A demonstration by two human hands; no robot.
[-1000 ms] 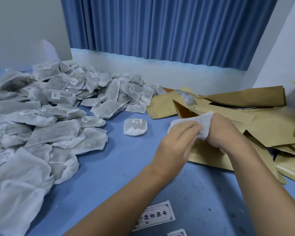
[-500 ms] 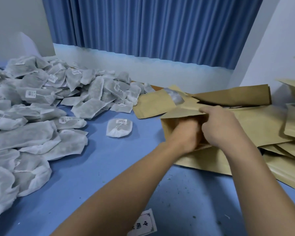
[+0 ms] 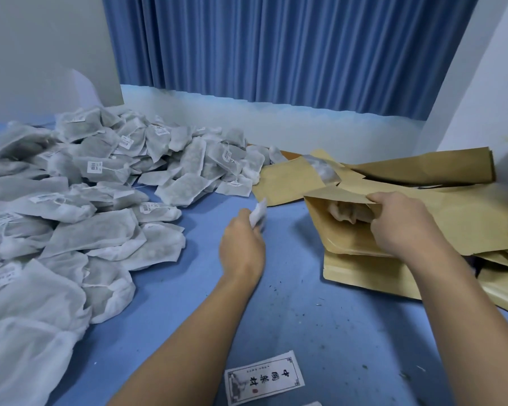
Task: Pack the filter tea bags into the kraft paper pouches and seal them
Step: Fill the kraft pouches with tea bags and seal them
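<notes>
1. Overhead, from the head view: a blue table (image 3: 305, 317), with two bare forearms reaching in from the bottom edge.
2. Clamped in the curled fingers of the left hand (image 3: 242, 247), a white tea bag (image 3: 259, 213), poking up out of the fist, left of the pouch and apart from it.
3. Pinched at its upper lip by the right hand (image 3: 402, 227), a kraft pouch (image 3: 329, 230), mouth pulled open toward the left, lying on other pouches.
4. Inside that open mouth, a pale bag (image 3: 346, 215), partly hidden by the lip and the right fingers.
5. Heaped across the left of the table, a big pile (image 3: 100, 230) of tea bags, many with small printed tags on strings.
6. Spread over the right side, a loose stack (image 3: 452, 212) of pouches, one of them showing a clear window (image 3: 324, 171), just beside the far end of the pile.
7. Near the bottom edge, between the forearms, flat on the table, a printed label (image 3: 264, 382) with Chinese characters.
8. Scattered on the table beside the right forearm, dark crumbs.
9. Behind everything, a blue curtain (image 3: 276, 54) above a pale sill.
</notes>
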